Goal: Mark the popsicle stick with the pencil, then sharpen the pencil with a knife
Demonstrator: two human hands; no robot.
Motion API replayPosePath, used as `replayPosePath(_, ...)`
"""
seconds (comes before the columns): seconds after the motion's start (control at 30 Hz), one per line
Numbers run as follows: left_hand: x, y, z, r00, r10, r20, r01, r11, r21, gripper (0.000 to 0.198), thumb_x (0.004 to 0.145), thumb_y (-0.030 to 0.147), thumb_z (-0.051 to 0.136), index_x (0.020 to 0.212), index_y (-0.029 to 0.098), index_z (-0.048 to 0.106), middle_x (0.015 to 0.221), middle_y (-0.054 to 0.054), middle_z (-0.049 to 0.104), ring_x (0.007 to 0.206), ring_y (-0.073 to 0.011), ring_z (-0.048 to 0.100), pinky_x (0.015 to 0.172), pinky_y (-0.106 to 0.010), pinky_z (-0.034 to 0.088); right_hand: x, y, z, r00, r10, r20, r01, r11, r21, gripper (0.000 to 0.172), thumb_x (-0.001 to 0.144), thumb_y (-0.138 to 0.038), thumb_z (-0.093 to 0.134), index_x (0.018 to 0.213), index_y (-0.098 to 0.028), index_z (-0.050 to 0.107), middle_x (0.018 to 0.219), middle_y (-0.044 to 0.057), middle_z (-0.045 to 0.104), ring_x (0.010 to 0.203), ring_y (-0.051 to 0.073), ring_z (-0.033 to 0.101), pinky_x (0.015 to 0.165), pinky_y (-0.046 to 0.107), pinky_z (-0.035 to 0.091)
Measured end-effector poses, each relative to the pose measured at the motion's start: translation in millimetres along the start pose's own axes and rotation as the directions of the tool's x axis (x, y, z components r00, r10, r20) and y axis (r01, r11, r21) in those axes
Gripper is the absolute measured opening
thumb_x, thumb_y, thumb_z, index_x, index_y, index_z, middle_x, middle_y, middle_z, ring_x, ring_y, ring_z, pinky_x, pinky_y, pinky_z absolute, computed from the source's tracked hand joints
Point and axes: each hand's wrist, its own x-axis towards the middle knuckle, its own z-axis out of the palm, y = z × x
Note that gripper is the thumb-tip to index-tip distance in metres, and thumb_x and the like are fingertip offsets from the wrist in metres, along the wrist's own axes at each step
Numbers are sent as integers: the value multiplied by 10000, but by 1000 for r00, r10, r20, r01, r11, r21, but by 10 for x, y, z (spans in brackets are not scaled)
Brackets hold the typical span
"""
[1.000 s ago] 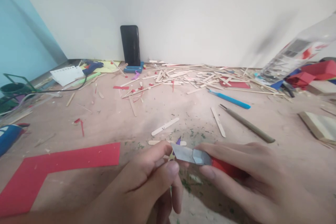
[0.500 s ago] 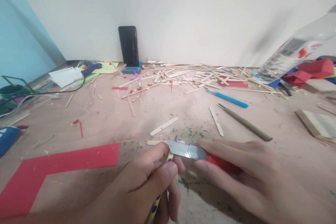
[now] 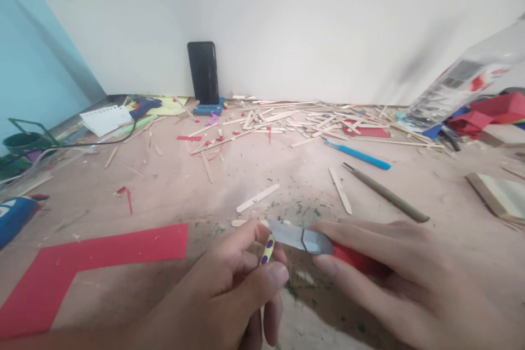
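Observation:
Pinched in my left hand (image 3: 241, 284) is a slim yellow pencil (image 3: 267, 251) with purple dots; its far end points away from me and its lower part is hidden by my fingers. My right hand (image 3: 394, 273) grips a utility knife (image 3: 356, 257) by its red handle. The knife's broad metal blade (image 3: 287, 234) points left and its tip lies against or very close to the pencil's end; I cannot tell whether it touches. Just beyond my left fingertips lies a craft stick (image 3: 241, 223), partly covered. Green shavings (image 3: 303, 211) are scattered around.
Left lies an L-shaped red card (image 3: 123, 249). Two craft sticks (image 3: 257, 198), a blue-handled tool (image 3: 359, 154) and a thin brown carving tool (image 3: 388, 192) lie ahead. Behind are a stick pile (image 3: 295, 117), a propped phone (image 3: 204, 72) and a leaning plastic bottle (image 3: 459, 82).
The pencil's dotted side shows differently, and my left thumb sits further right and lower along it. The knife has shifted slightly right. The purple bit near the tip is no longer visible.

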Motion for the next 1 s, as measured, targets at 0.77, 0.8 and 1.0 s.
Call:
replayPosePath(0.77,-69,128,62,999,-43,4,43,999,-11,443,1004,674,782,1065,265,622,691,45,675,576,-105,555,591,-198,385,10,41,20,999,24,32,-25,999,29,279,1170,-347,621,920,-269,715,687,-63,679,541,100,623,511,264,455)
replayPosePath(0.8,-73,136,58,999,-46,26,46,999,-10,457,1000,676,791,1061,262,608,694,46,680,568,-98,555,591,-194,389,14,62,2,998,63,-3,-63,998,16,315,1169,-353,621,876,-272,702,656,-64,654,531,104,613,504,266,453)
replayPosePath(1.0,-74,187,61,997,-11,71,9,999,32,544,1008,749,762,1054,243,567,712,30,694,563,-80,567,623,-188,436,40,197,-86,967,127,-220,-143,988,-59,322,1145,-403,654,853,-285,720,603,-34,617,531,153,594,470,301,434)
